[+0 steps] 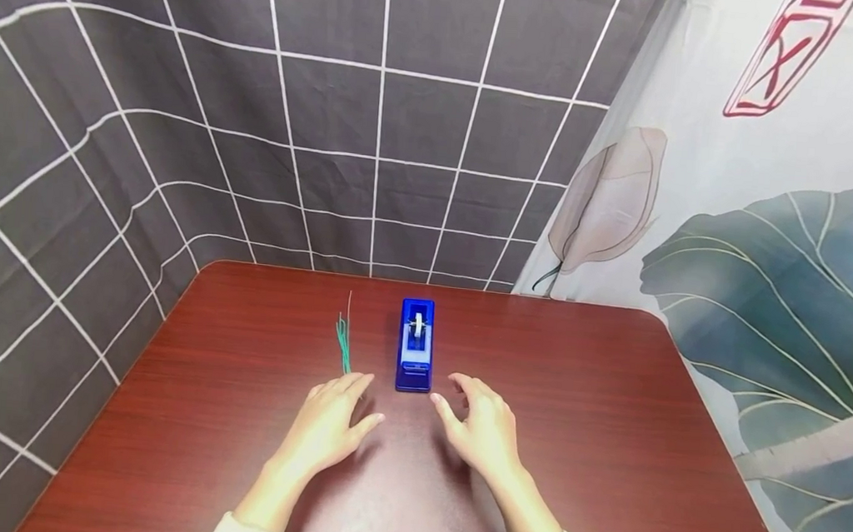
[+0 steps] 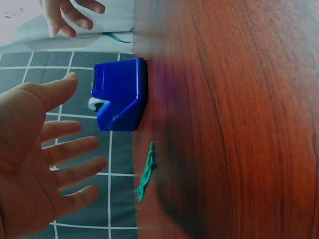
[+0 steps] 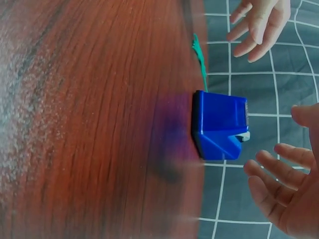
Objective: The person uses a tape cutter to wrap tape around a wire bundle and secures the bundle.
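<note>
A blue tape dispenser [image 1: 414,374] stands upright on the table, with a small whitish roll or spool [image 1: 418,325] in its top. To its left lies a thin bundle of green wire or cord [image 1: 343,343], with one paler strand reaching toward the back. My left hand [image 1: 327,421] hovers in front of the green bundle, thumb apart and fingers extended, holding nothing. On the other side, my right hand [image 1: 485,429] is held just right of the dispenser's near end, fingers loosely bent and also holding nothing. Both side views show a gap between hands and dispenser [image 2: 119,92].
The reddish-brown wooden table [image 1: 576,370] has rounded back corners. Behind it and at the left hangs a dark grey cloth [image 1: 319,107] with a white grid. A white curtain [image 1: 705,171] with leaf prints borders the right side.
</note>
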Motion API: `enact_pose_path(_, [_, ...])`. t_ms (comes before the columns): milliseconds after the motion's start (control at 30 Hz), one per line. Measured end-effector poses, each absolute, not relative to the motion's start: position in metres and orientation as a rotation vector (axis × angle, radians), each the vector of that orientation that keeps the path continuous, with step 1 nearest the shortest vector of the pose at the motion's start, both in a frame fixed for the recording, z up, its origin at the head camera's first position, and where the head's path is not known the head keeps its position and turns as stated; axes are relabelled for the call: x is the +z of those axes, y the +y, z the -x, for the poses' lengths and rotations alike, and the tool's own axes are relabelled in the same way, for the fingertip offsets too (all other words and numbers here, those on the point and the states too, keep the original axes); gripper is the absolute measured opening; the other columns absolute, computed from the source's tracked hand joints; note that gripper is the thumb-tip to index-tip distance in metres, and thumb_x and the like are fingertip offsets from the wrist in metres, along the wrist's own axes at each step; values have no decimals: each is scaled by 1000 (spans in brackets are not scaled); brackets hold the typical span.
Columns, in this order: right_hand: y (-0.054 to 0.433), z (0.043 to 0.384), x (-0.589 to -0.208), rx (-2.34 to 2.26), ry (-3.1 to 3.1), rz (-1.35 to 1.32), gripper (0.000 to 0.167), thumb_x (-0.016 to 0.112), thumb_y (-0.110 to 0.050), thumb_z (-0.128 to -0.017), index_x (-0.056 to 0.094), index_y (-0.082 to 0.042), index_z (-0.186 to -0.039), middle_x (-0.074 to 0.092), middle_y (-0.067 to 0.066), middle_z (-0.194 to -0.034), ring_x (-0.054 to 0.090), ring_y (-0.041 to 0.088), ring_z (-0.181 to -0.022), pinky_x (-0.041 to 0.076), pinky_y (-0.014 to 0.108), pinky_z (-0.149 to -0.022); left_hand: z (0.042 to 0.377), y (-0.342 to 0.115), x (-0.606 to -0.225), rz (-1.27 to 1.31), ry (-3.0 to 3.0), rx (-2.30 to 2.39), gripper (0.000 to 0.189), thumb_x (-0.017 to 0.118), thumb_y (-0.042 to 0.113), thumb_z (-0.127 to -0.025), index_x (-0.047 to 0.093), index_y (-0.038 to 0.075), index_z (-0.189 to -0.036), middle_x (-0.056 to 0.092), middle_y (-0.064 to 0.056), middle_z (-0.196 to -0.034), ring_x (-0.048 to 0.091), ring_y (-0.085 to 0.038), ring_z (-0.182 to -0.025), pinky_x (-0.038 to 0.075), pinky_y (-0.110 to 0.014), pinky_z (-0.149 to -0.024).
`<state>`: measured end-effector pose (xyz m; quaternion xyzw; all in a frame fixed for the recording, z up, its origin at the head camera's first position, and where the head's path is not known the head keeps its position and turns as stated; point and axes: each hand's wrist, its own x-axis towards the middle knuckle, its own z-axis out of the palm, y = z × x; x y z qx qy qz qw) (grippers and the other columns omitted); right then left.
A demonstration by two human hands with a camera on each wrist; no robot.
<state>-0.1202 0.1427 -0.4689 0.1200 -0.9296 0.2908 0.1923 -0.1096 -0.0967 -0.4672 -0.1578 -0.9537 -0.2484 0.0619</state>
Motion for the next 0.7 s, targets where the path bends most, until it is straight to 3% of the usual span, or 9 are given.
enact_pose_path(700, [136,138,-477,814,-2634,-396,31,77,-30,-89,73,-8,-110,70,4,-88,63,17,-74,52,42,-66,139,-84,-484,564,-2703,-873,36,76,19,-91,69,1,-121,70,-14,-118,66,-33,-111,50,-53,-96])
